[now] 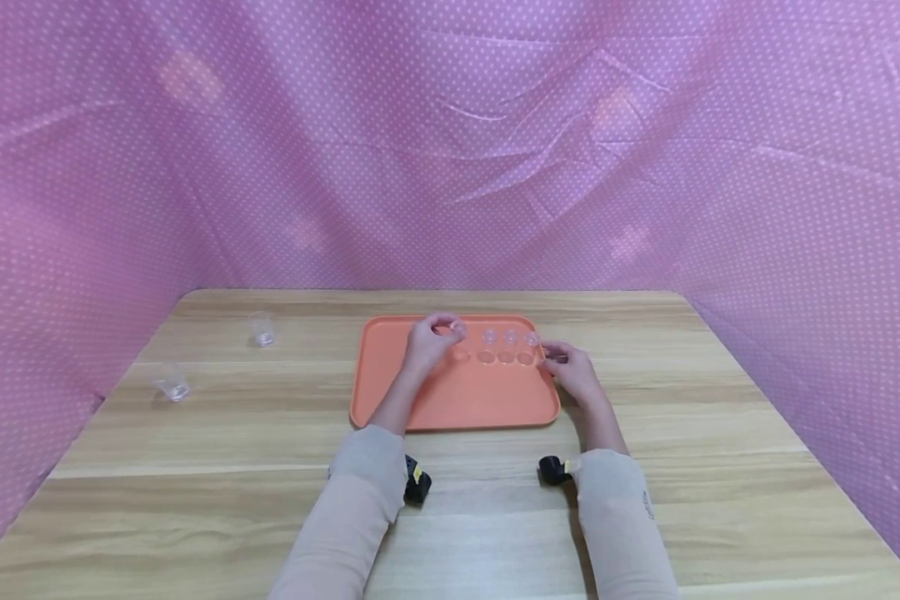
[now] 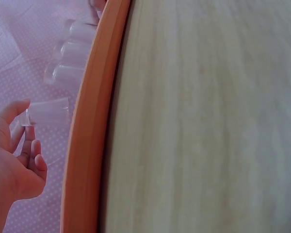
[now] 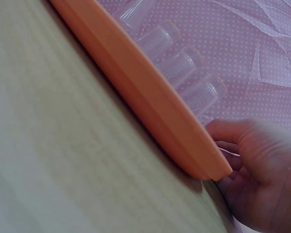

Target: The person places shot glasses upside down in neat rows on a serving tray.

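My left hand (image 1: 429,340) is over the upper middle of an orange tray (image 1: 390,375), pinching a clear plastic cup (image 2: 51,112) by its closed end, so the cup hangs mouth down. To its right, three more clear cups (image 1: 510,337) stand mouth down in a row on the tray. In the left wrist view the thumb and a finger meet at the cup's base. My right hand (image 1: 573,371) is at the tray's right rim, beside the last cup in the row, its fingers loosely bent. In the right wrist view the rim partly hides those fingertips.
Two more clear cups are on the wooden table (image 1: 232,467) to the left: one cup (image 1: 262,329) farther back, another cup (image 1: 171,385) closer, appearing tilted. Pink dotted cloth (image 1: 450,208) hangs behind and at both sides. Black wrist cameras (image 1: 551,471) sit at the sleeves.
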`<state>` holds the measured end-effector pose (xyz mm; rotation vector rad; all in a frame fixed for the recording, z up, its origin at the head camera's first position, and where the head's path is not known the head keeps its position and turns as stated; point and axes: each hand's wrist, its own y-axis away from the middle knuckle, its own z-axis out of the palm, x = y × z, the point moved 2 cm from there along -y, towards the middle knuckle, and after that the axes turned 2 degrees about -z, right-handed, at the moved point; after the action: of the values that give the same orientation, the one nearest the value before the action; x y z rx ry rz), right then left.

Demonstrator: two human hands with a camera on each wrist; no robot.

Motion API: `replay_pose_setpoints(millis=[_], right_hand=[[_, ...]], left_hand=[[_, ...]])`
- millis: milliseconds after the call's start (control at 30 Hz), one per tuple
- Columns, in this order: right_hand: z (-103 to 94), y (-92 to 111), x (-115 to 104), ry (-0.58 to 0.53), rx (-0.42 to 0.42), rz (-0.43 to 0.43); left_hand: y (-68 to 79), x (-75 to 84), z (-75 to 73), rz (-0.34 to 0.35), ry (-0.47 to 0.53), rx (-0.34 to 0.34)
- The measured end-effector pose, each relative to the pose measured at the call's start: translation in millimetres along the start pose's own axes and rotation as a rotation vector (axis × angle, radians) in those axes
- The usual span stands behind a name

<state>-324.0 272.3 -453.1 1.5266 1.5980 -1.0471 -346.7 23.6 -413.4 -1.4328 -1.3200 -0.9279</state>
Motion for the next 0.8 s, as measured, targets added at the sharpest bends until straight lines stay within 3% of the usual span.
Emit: replay_pose_setpoints(millis=[800], right_hand=[[0.4, 0.4, -1.4, 0.007, 0.006, 0.004]], left_hand=[[-2.2, -4.4, 9.6, 0.080, -0.141, -0.068]])
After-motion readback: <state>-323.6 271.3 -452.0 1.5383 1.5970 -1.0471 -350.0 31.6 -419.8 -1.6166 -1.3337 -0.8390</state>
